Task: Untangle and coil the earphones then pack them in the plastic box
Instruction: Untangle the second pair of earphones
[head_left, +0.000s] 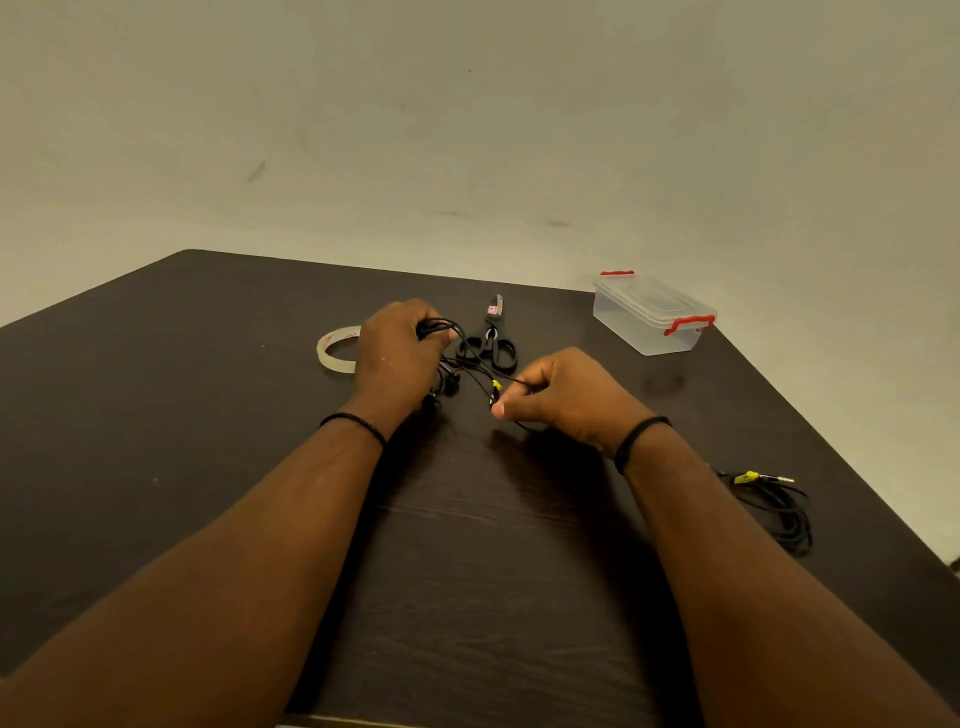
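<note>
Black earphones (467, 366) with a yellow part are stretched between my two hands above the middle of the dark table (208, 415). My left hand (397, 351) grips a bunch of the cable, and the earbuds hang just below it. My right hand (561, 397) pinches the cable near the yellow part. The clear plastic box (652, 314) with red clips stands closed at the back right, apart from both hands.
Black scissors (491, 340) lie just behind the earphones. A roll of clear tape (332, 351) sits left of my left hand. A second black cable (776, 506) with a yellow plug lies near the table's right edge. A pale wall rises behind the table.
</note>
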